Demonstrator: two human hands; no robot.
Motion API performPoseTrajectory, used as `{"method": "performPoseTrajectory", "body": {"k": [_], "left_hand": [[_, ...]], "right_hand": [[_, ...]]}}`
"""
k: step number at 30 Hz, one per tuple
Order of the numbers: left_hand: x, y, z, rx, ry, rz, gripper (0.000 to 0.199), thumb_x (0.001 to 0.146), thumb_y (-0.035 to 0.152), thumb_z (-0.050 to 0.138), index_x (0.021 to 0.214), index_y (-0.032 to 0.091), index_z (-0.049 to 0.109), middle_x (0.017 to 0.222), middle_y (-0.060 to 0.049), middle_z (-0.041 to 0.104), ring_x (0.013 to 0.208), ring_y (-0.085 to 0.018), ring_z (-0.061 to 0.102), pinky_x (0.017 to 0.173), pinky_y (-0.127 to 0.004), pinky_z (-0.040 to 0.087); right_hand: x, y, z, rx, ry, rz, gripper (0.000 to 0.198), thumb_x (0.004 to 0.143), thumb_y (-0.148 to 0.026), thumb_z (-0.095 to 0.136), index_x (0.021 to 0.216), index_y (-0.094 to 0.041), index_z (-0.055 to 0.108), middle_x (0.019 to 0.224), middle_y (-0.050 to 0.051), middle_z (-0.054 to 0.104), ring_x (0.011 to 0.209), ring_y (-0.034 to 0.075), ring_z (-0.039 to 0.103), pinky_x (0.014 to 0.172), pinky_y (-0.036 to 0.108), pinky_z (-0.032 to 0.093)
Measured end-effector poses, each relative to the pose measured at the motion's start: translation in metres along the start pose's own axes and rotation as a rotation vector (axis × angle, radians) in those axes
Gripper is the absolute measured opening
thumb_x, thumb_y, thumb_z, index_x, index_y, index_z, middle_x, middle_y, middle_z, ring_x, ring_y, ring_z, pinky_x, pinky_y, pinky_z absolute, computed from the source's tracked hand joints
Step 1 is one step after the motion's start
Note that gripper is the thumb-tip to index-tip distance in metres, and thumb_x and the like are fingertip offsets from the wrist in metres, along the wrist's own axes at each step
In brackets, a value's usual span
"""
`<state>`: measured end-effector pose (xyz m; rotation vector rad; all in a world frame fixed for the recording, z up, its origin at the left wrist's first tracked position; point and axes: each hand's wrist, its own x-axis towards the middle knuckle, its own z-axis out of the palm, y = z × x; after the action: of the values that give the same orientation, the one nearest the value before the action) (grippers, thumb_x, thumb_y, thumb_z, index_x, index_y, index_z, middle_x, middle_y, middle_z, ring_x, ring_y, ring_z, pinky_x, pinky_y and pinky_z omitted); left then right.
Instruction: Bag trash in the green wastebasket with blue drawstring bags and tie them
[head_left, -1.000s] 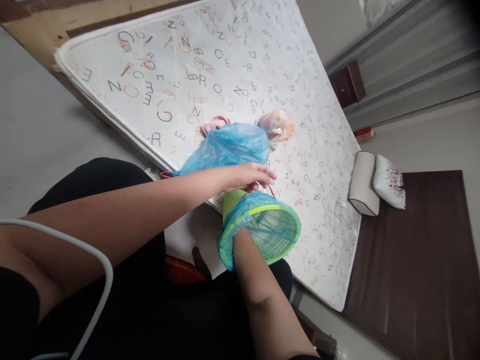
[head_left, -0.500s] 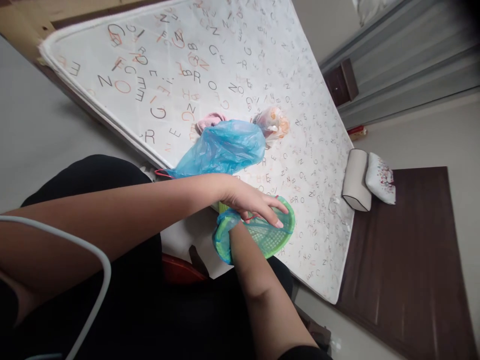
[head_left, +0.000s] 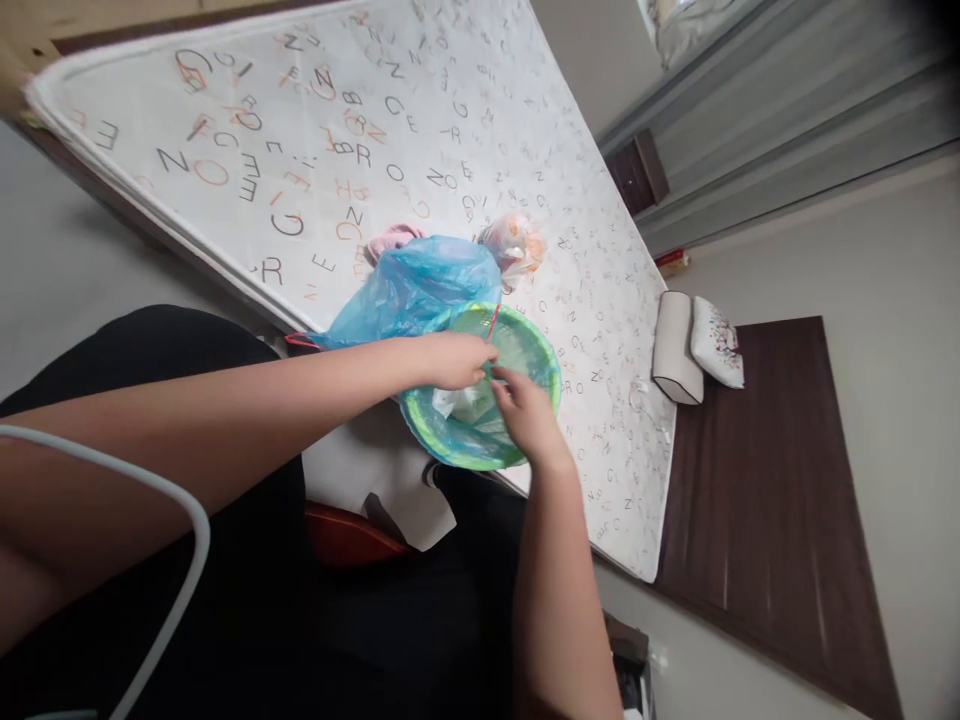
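Observation:
A round green mesh basket (head_left: 556,385) is lined with a translucent blue plastic bag (head_left: 480,440), which folds over its rim. My left hand (head_left: 459,360) reaches across the basket's opening, its fingers closed on a red drawstring (head_left: 493,322) that runs up to the far rim. From the lower right, my right hand (head_left: 529,415) comes over the opening with bent fingers, thumb and forefinger close to the left fingertips; whatever they pinch is too small to see. Something white and crumpled (head_left: 459,402) shows inside the basket beneath my hands.
Behind the basket, a larger blue plastic bag (head_left: 420,285) lies on the letter-printed mattress (head_left: 300,150), beside a pink cloth (head_left: 394,238) and a clear bag with orange print (head_left: 517,245). Two pillows (head_left: 679,350) rest at the dark headboard (head_left: 795,480). A red object (head_left: 349,535) sits low near my legs.
The basket has turned its opening toward me. My right hand has come out from beneath my left, and both now meet over the opening. The view has shifted slightly right.

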<state>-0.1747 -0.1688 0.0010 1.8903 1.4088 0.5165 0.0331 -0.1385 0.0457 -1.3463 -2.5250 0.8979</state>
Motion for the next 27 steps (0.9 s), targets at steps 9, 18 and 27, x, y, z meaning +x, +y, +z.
{"method": "performPoseTrajectory", "body": {"k": [9,18,27], "left_hand": [[0.021,0.002,0.002,-0.322,0.295,-0.094,0.035,0.095,0.030,0.057,0.123,0.018,0.074,0.107,-0.008,0.077,0.096,-0.023,0.070,0.086,-0.034,0.052],[0.036,0.022,0.023,-0.392,0.077,-0.032,0.084,0.097,0.070,0.052,0.163,0.020,0.042,0.114,-0.013,0.074,0.094,-0.026,0.071,0.084,-0.034,0.051],[0.034,0.029,0.023,-0.422,0.108,-0.031,0.111,0.069,0.050,0.089,0.163,0.020,0.039,0.150,-0.018,0.061,0.141,-0.043,0.055,0.117,-0.052,0.045]], "right_hand": [[-0.049,0.088,0.012,0.565,0.669,0.381,0.053,0.098,-0.055,0.051,0.141,-0.026,0.058,0.148,0.014,0.061,0.137,0.027,0.060,0.105,0.050,0.054],[-0.001,0.030,0.043,0.769,0.490,0.021,0.067,0.106,-0.051,0.014,0.169,-0.030,0.022,0.166,0.009,0.044,0.151,0.022,0.047,0.120,0.052,0.045],[0.031,0.022,0.033,1.098,0.205,-0.058,0.059,0.102,-0.040,0.030,0.159,-0.027,0.040,0.164,0.003,0.048,0.153,0.018,0.045,0.124,0.045,0.041]]}}
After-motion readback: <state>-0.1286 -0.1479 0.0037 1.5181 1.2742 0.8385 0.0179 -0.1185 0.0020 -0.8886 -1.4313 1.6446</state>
